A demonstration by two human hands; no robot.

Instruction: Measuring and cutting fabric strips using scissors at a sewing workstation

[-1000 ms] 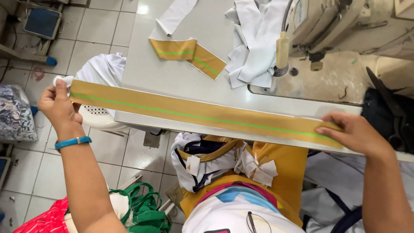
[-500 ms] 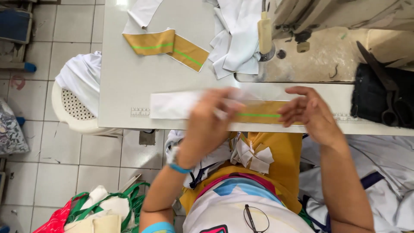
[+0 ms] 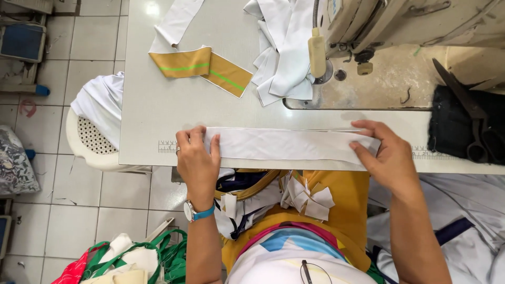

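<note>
Hands flat on a long white fabric strip at the near edge of the sewing table: your left hand pins its left end, your right hand pinches the right end between thumb and fingers. Farther off lie a mustard band with green stripe, white fabric pieces and the sewing machine, with black scissors at right.

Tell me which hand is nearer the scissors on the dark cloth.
Right. The right hand presses the white strip's end just left of the scissors; the left hand holds the far end.
</note>
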